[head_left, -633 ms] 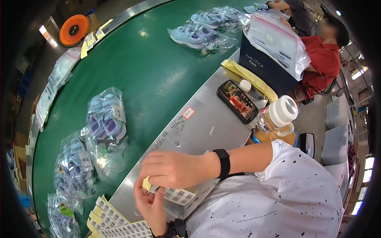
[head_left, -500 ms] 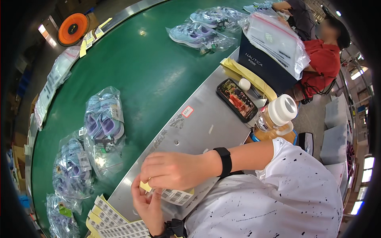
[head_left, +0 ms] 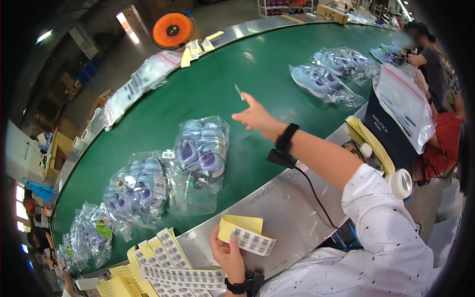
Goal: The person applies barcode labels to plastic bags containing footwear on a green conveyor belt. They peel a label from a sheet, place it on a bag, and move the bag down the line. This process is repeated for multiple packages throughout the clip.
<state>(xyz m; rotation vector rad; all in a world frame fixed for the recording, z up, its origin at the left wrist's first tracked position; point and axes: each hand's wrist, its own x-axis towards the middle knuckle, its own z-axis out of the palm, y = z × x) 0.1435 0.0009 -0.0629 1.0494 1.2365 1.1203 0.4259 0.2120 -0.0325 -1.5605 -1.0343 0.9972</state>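
My right hand [head_left: 257, 118] reaches out over the green conveyor belt, holding a small sticker [head_left: 239, 92] at the tip of its stretched index finger. The sticker is seen nearly edge-on. Below that hand lies a pair of light blue and purple shoes [head_left: 202, 148] in a clear plastic bag. Close to my body, my left hand [head_left: 228, 255] is closed on a folded strip of barcode stickers [head_left: 253, 241] with yellow backing, the thumb pressed on its face. More barcode sticker sheets [head_left: 180, 277] are spread beside my left hand.
Other bagged shoes [head_left: 136, 190] line the belt [head_left: 269, 64] to the left, and more [head_left: 316, 79] lie at the far right. A dark box [head_left: 391, 123] with plastic bags on top, a white-lidded bottle [head_left: 400, 183] and a co-worker in red [head_left: 445, 146] are at right. An orange fan [head_left: 173, 30] stands beyond.
My right hand has left the sticker strip and stretched out over the belt with a sticker. My left hand still holds the strip. The view has swung, shifting the scene to the right.
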